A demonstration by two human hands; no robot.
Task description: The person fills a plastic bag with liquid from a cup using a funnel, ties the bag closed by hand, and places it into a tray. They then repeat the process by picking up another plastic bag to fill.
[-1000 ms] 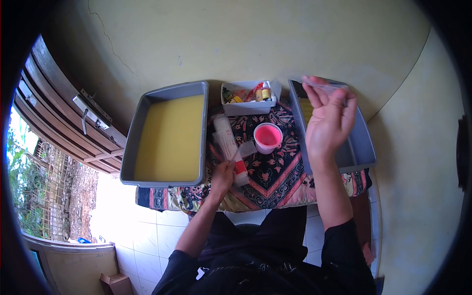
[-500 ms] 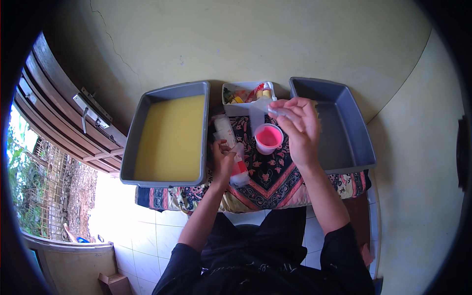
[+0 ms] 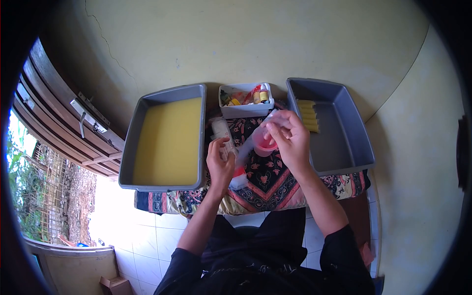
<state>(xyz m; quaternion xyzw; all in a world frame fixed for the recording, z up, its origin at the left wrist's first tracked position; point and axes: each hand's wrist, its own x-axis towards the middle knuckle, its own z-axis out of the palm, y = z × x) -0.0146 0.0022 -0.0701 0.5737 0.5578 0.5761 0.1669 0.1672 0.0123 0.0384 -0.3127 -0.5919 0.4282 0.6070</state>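
My right hand (image 3: 294,147) pinches a thin, translucent plastic bag or film (image 3: 248,146), blurred by motion, over a pink-lined cup (image 3: 264,143). The cup stands upright on the patterned cloth, its rim partly covered by the film. To the left, my left hand (image 3: 220,164) has curled fingers, and the film's near end lies at its thumb and fingertips. Under and beside that hand lie clear plastic packs (image 3: 221,129), one with a red part (image 3: 239,171). How firmly the left fingers grip the film is hard to see.
A grey tray of pale yellow liquid (image 3: 203,147) stands on the left. The grey tray (image 3: 339,164) on the right holds several yellow filled tubes (image 3: 308,116). Behind the cup sits a white box (image 3: 246,111) with small bottles. The cloth-covered table (image 3: 265,194) is against the wall.
My right hand has come down and slightly left toward the cup, bringing the film lower. My left hand has lifted a little off the packs. The yellow tubes now show in the right tray.
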